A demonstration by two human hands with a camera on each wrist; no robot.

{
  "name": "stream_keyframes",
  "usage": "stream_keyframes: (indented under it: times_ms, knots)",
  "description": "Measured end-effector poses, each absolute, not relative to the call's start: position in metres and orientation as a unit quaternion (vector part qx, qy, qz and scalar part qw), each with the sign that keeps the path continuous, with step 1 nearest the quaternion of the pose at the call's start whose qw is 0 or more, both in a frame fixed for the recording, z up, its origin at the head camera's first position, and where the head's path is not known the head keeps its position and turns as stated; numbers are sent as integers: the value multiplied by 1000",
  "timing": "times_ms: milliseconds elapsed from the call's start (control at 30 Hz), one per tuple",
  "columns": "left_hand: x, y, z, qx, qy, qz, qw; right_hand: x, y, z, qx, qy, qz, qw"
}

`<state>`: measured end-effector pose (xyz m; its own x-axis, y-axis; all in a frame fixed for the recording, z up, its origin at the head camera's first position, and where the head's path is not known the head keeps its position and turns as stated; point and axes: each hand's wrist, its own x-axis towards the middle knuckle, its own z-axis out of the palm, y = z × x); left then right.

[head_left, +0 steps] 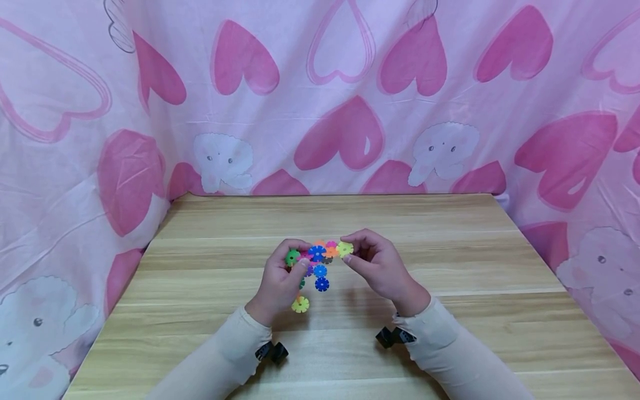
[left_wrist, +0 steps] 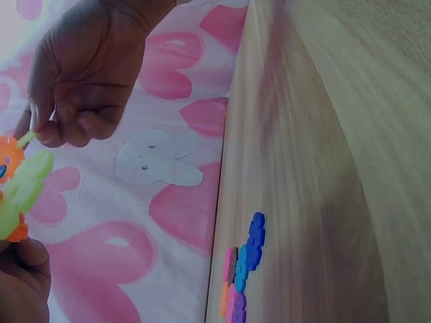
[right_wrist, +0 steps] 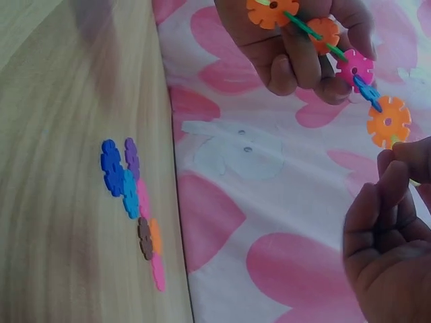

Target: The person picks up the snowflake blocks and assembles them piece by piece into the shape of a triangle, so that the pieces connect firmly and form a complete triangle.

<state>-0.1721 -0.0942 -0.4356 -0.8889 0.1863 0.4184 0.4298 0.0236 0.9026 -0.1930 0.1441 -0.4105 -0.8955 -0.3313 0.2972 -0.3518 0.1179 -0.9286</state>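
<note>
Both hands hold a chain of coloured, notched snowflake discs just above the table. My left hand (head_left: 279,278) grips it between thumb and fingers, close to a green disc (head_left: 292,257) and a blue disc (head_left: 317,254). At the chain's right end my right hand (head_left: 382,269) pinches a yellow disc (head_left: 345,249) by its edge, right at an orange disc (right_wrist: 388,122). In the right wrist view a pink disc (right_wrist: 355,67) and another orange disc (right_wrist: 272,12) show along the chain. A second yellow disc (head_left: 300,304) appears below my left hand. Left-hand fingers hide part of the chain.
Several loose discs lie on the wooden table (head_left: 450,250) behind the chain, among them a dark blue disc (right_wrist: 112,168), a purple disc (right_wrist: 132,159) and a brown disc (right_wrist: 145,238). A pink heart-patterned cloth (head_left: 340,133) hangs around the table's back and sides.
</note>
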Motion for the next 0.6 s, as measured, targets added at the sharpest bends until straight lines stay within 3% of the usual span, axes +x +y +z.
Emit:
stream_keyframes:
  times_ms: [433, 600]
  knots:
    - [-171, -93, -437, -214, -728, -645, 90, -191, 139, -415, 228, -746, 625, 16]
    - [-172, -94, -435, -191, -733, -645, 100, -198, 139, -419, 214, -764, 609, -14]
